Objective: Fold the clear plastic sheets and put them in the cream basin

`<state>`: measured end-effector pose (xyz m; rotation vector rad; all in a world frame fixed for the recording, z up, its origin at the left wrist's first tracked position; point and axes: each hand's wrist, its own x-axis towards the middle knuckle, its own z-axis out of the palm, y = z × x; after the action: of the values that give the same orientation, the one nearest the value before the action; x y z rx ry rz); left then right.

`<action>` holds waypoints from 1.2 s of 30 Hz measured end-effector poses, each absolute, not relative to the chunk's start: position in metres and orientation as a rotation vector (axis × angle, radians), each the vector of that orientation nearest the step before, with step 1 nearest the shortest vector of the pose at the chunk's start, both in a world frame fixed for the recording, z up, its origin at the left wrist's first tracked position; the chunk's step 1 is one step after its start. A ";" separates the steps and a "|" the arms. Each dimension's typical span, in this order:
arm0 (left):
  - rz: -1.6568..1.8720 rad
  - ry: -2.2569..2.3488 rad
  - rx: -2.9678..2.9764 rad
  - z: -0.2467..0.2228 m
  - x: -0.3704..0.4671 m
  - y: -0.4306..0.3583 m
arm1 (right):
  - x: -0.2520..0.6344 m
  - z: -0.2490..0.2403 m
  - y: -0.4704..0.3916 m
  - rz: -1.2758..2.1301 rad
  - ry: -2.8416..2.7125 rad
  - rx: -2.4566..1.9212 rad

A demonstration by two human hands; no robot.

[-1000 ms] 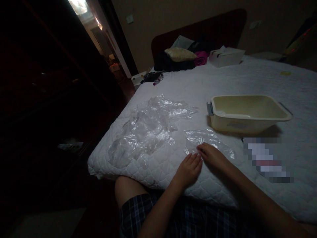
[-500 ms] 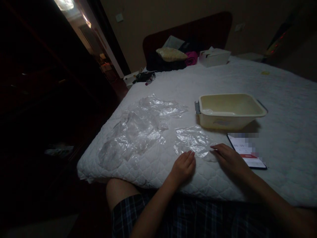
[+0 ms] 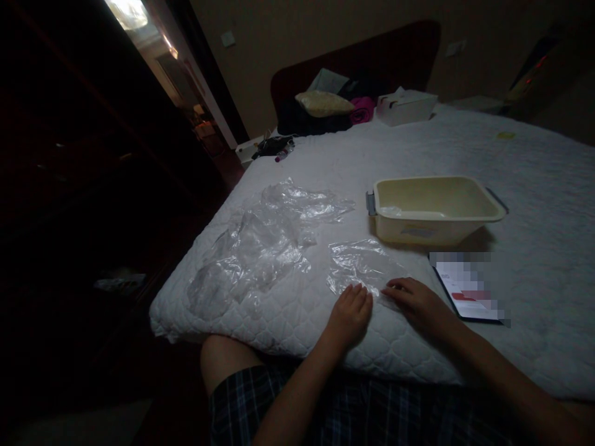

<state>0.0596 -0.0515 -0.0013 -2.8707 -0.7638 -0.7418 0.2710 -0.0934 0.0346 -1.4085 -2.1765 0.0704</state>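
A clear plastic bag (image 3: 357, 260) lies spread on the white quilted bed cover in front of me. Flat on its near edge rests my left hand (image 3: 351, 317), fingers stretched out and holding nothing. At the bag's near right corner, my right hand (image 3: 421, 308) has its fingertips pinched together on the thin film; the thumb is mostly hidden. To the left, more crumpled clear plastic (image 3: 264, 241) covers the bed, its pieces hard to tell apart.
A cream plastic basin (image 3: 418, 229) with grey handles stands beyond my right hand, some clear film inside. A phone (image 3: 465, 294) lies beside that hand. Pillow (image 3: 324, 104), pink roll (image 3: 362, 110) and white box (image 3: 406, 106) sit by the headboard. The bed's edge (image 3: 162, 322) drops off left.
My right hand has moved left and slightly nearer, bringing the bag's right corner closer to my left hand. My left hand stays on the near edge. The view has shifted a little.
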 end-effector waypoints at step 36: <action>-0.898 -0.586 -2.789 0.001 0.063 -0.051 | 0.235 0.051 -0.063 -0.046 -2.337 -1.656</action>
<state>0.0627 -0.0509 0.0008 -2.7894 -0.5858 -0.8977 0.2352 -0.0627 0.0508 -1.6563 -2.3372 -0.0456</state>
